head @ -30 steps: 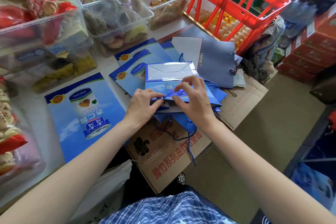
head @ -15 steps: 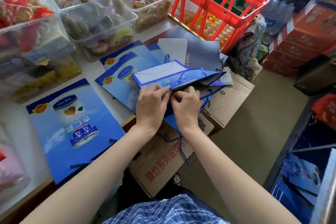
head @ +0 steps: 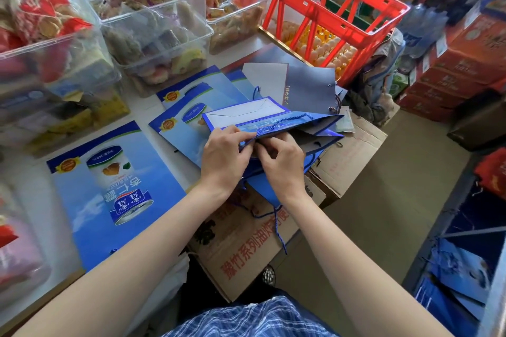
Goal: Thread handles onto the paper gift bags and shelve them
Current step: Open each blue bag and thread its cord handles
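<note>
A folded blue paper gift bag [head: 262, 115] is lifted off the table edge, its mouth toward me. My left hand [head: 223, 157] pinches the bag's near rim. My right hand [head: 282, 163] pinches the blue cord handle [head: 279, 224] at the rim; the cord's loose end dangles over the cardboard box. A second cord loop lies across the bag's top panel. Flat blue bags lie on the table: one large [head: 115, 186] at left, others [head: 180, 115] behind my hands.
Clear plastic bins of snacks [head: 153, 24] line the back left. A red crate [head: 323, 8] stands behind. A grey folded bag [head: 309, 82] lies by it. Cardboard boxes [head: 246, 249] sit below my hands. Stacked red cartons [head: 460, 68] and a blue shelf [head: 465, 230] at right.
The bag has been raised and turned so its mouth gapes toward me. My hands have drawn together at the near rim, and my right hand now pinches the cord.
</note>
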